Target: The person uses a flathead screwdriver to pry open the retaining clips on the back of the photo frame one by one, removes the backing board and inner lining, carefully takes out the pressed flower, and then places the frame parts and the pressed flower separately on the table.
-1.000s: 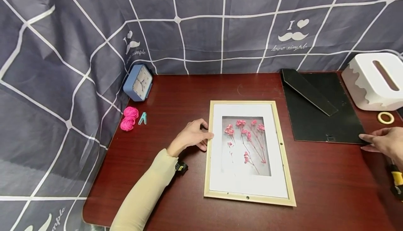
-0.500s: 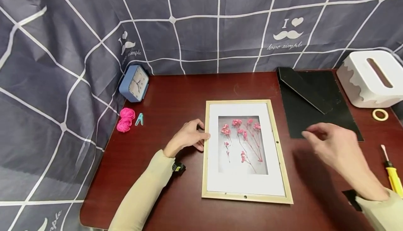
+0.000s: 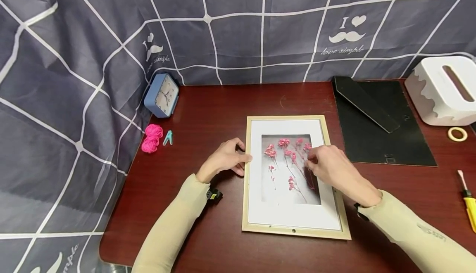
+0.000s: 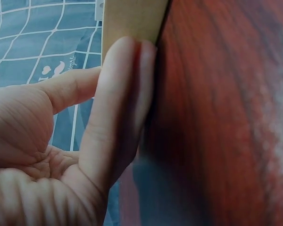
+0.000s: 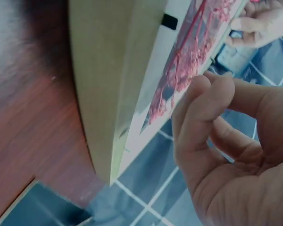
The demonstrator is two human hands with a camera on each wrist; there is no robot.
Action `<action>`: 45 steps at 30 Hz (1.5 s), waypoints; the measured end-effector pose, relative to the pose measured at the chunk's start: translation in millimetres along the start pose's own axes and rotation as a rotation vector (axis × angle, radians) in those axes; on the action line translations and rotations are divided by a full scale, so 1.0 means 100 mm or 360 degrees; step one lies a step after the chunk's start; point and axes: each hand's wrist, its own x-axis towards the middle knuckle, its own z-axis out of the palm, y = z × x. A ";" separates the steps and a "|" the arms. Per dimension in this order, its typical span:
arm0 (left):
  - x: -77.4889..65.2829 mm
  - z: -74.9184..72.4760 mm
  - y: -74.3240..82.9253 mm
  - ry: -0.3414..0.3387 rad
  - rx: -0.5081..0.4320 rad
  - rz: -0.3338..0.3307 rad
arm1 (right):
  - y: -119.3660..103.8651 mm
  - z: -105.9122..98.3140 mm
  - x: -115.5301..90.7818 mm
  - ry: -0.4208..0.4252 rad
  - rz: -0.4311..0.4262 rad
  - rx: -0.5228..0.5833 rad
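Observation:
A pale wooden picture frame [image 3: 294,233] lies flat on the table, with a white mat around a grey window of pink dried flowers [image 3: 291,157]. My left hand [image 3: 227,157] holds the frame's left side. In the left wrist view, its thumb tip is on the upper edge and its fingers [image 4: 111,108] lie along the side. Over the window's right part is my right hand [image 3: 332,167], above the flower stems. Its fingers [image 5: 198,117] are curled towards the thumb in the right wrist view. I see nothing between them; whether the fingertips touch a stem is hidden.
A black backboard [image 3: 375,147] with its stand leg lies right of the frame. Beyond are a white tissue box [image 3: 435,95], a wooden ring [image 3: 457,134] and a yellow screwdriver [image 3: 470,209]. At left are a blue clock [image 3: 161,95], pink yarn [image 3: 151,138] and a teal clip [image 3: 168,138].
My right hand has left the backboard's near corner and moved left to above the flowers. The left hand stays at the frame's left side, and the frame has not moved on the table.

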 end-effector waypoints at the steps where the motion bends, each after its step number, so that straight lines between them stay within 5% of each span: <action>1: 0.00 0.00 0.00 0.0000 -0.0003 0.0001 | -0.01 0.01 0.02 -0.0035 0.0006 -0.0006; 8: 0.00 -0.01 0.01 -0.0024 -0.0016 0.0009 | -0.03 0.09 0.10 -0.0130 0.0053 -0.0031; 17: 0.00 -0.02 -0.01 -0.0024 -0.0016 0.0005 | 0.11 0.23 0.16 -0.0061 0.0004 -0.0032; 25: 0.01 -0.01 -0.02 -0.0032 -0.0026 0.0017 | -0.02 0.06 0.11 -0.0219 0.0185 0.0078; 45: 0.02 -0.01 -0.02 -0.0010 -0.0029 0.0001 | 0.03 -0.07 -0.01 -0.0108 0.0242 0.0117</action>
